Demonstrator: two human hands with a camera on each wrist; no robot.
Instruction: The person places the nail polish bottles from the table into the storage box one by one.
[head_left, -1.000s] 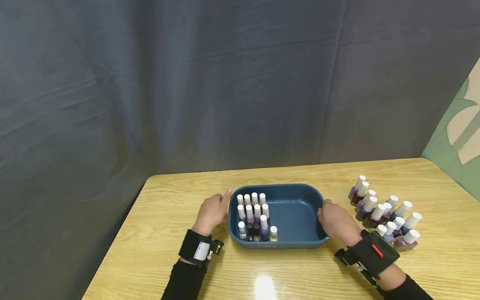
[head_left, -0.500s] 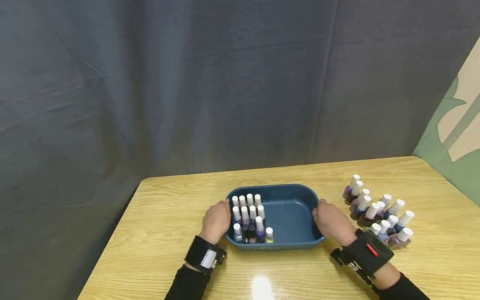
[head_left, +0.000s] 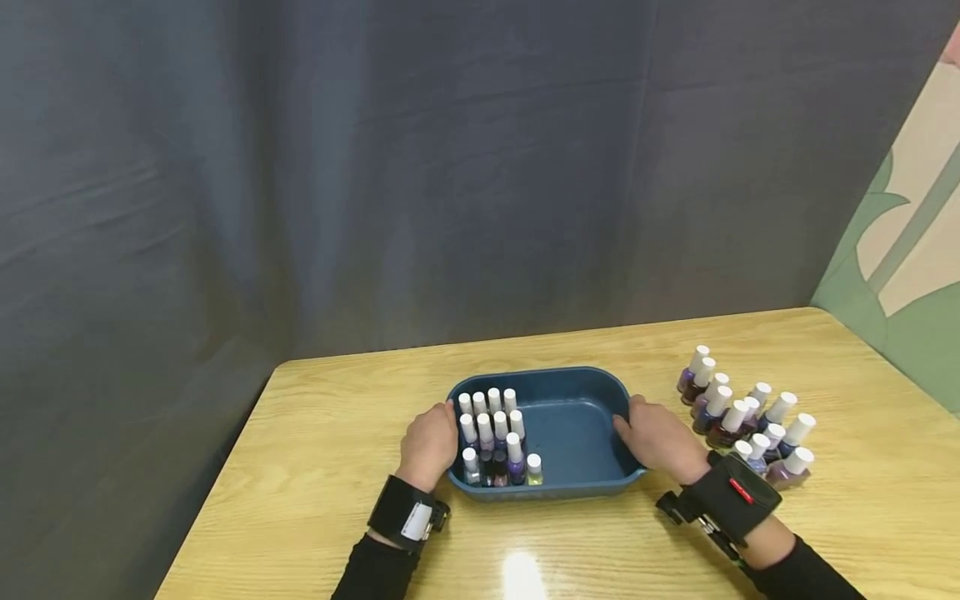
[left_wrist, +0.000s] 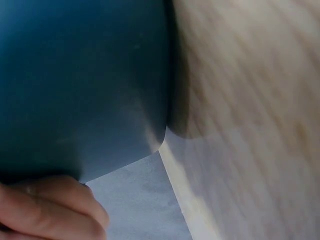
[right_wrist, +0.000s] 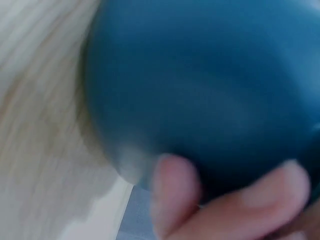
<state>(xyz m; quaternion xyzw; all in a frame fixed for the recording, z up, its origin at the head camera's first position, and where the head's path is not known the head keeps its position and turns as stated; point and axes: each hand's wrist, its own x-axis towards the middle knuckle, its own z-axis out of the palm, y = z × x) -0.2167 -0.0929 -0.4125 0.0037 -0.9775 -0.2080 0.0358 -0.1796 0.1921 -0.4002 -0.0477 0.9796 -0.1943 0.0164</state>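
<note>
A dark blue plastic tray point(head_left: 573, 429) lies on the wooden table, held at both ends. My left hand point(head_left: 429, 446) grips its left rim; in the left wrist view curled fingers point(left_wrist: 55, 207) lie against the tray's outer wall point(left_wrist: 85, 90). At the opposite end, my right hand point(head_left: 660, 440) grips the right rim, with its thumb inside. Close up, the right wrist view has fingers point(right_wrist: 175, 195) on the tray's blue wall point(right_wrist: 190, 90). Nail polish bottles point(head_left: 500, 429) with white caps stand in rows in the tray's left part.
More nail polish bottles point(head_left: 723, 425) in purple, dark red and blue stand grouped on the table point(head_left: 315, 467), right of the tray and close to my right wrist. A dark grey cloth point(head_left: 465, 183) hangs behind the table. A patterned green panel point(head_left: 915, 317) is at the far right.
My left hand has moved from beside the tray, thumb raised, to gripping its left rim. My right hand keeps its hold. The whole head view has shifted slightly, carrying everything leftward.
</note>
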